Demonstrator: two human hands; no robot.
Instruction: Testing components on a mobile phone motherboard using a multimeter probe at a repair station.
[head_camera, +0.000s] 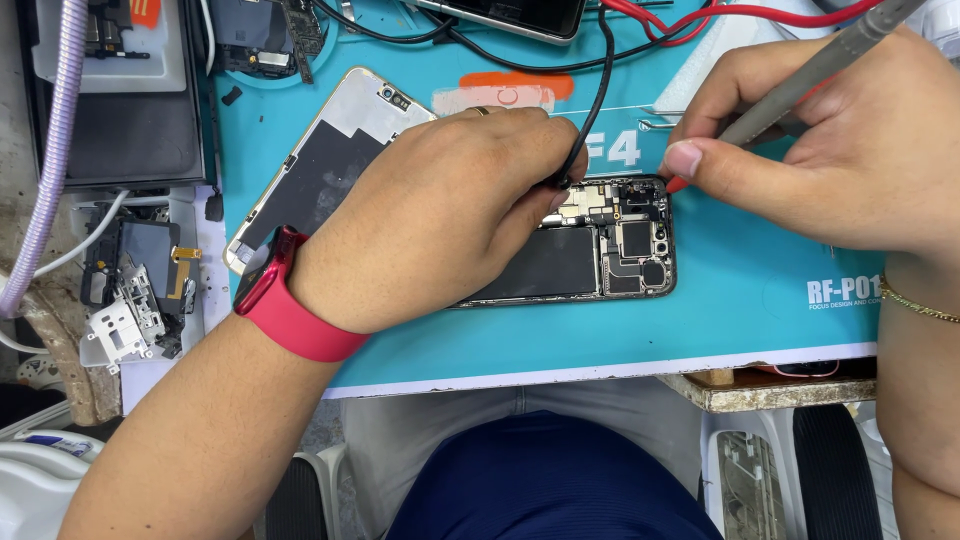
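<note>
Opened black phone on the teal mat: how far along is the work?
Done: the opened black phone lies with battery and boards bared, and its detached screen panel rests face down beside it. In hand: the left hand holds a black probe lead at the phone's top; the right hand touches a red-tipped grey probe there. Left: screen remains off.

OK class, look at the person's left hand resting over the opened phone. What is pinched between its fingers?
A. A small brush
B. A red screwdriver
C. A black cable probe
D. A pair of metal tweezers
C: the left hand pinches a thin black cable whose tip meets the opened phone.
</note>
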